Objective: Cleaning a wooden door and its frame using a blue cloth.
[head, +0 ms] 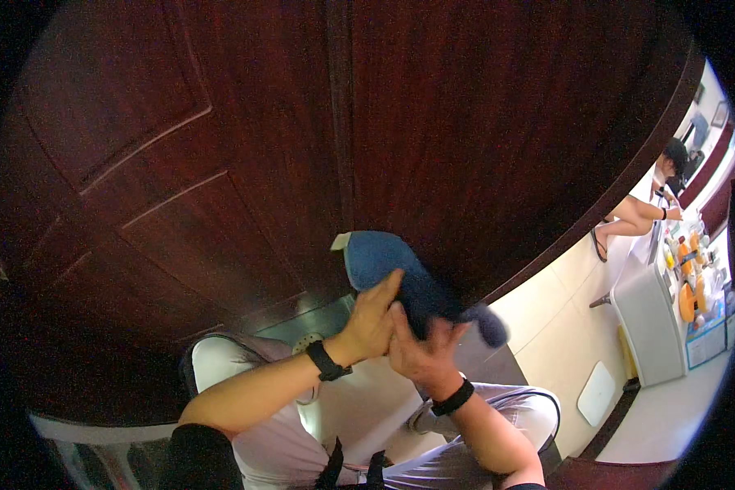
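Observation:
A dark blue cloth item, perhaps a shoe or a slipper, with a pale tab at its upper left end, lies across both hands in front of a dark wooden door. My left hand is under its lower right part, fingers spread and blurred. My right hand presses against its lower left side, the index finger pointing up along the cloth. A rounded dark blue end sticks out to the right, blurred by motion. Each wrist wears a black band. How firmly either hand grips is partly hidden.
The dark reddish wooden door rises close ahead. My bent knees are below the hands. At the right, a person squats on the tiled floor near a grey-white table bearing orange and other items. A white flat panel is on the floor.

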`<state>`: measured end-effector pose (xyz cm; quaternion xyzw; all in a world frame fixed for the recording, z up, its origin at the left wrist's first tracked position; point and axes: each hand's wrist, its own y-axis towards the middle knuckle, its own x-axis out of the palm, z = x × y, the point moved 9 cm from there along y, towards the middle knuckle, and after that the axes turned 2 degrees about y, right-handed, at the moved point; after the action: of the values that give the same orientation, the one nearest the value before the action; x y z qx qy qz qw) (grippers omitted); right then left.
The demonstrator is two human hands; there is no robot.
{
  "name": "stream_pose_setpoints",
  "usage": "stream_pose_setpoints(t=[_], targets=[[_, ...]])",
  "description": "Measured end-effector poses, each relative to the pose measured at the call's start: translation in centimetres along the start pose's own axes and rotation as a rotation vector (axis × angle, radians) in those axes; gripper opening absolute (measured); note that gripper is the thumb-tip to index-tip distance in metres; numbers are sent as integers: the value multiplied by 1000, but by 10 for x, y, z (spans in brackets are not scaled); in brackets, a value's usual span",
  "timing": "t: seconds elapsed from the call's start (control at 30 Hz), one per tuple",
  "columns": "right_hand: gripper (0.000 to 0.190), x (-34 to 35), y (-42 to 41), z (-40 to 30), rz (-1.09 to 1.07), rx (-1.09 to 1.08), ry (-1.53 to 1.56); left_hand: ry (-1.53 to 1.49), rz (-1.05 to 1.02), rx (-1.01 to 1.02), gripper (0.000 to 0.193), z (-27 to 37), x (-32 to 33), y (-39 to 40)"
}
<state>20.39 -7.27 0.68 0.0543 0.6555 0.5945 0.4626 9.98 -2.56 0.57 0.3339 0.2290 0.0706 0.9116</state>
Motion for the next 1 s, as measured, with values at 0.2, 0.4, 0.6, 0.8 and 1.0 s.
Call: stream_pose_setpoints(t=[0.2,0.4,0.6,0.8,1.0], targets=[[36,-5,53,-25,-199,-138,-146,125,-28,-41,62,3,-23,23],[37,-26,102,-35,-150,-101,268,197,99,-10,64,-8,-52,92],[56,8,97,-24,-259,177,501,94,103,43,68,-27,-60,72],[36,43,38,-42,-497,154,482,-78,-2,71,72,-57,-19,12],[34,77,-1,-57,-1184,372,567,-466,-319,-610,78,-111,6,-42]])
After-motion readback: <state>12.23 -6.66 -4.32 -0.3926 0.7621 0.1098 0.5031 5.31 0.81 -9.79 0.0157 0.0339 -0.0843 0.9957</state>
